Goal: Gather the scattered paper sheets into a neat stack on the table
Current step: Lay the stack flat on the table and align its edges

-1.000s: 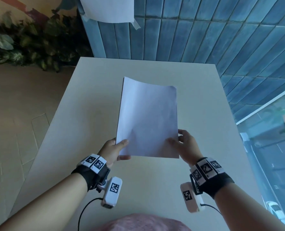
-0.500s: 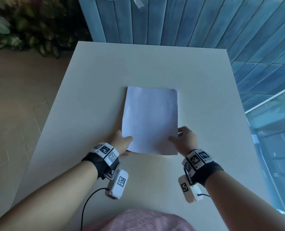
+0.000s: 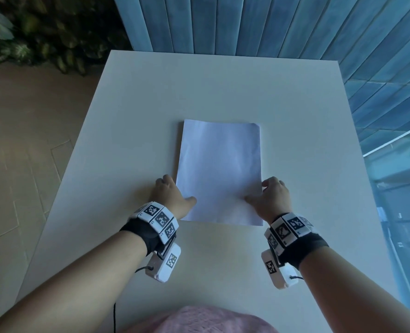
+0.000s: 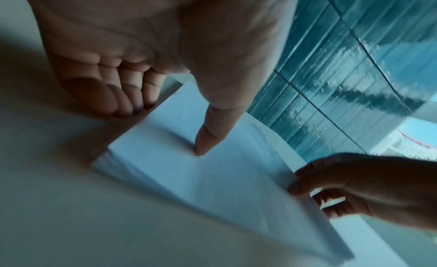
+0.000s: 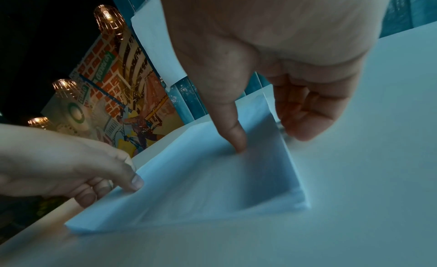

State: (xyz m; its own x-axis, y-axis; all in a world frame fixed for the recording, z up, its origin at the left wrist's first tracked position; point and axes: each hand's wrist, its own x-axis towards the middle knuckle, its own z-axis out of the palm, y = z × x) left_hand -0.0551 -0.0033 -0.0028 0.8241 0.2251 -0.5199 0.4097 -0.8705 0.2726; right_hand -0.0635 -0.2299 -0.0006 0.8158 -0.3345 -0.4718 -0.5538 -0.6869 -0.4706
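— Two hands on it, from the head view? Where's the paper stack [image 3: 219, 171]?
— Flat on the table [image 3: 295, 121], mid-surface. Left hand [image 3: 169, 197] at the stack's near-left edge, right hand [image 3: 272, 198] at its near-right edge.
— Left wrist view?
— Thumb presses the top sheet; fingers [image 4: 123, 101] curl against the stack's side.
— Right wrist view?
— Same: thumb down on the stack, fingers [image 5: 305, 119] bent beside its edge. Edges are slightly fanned.
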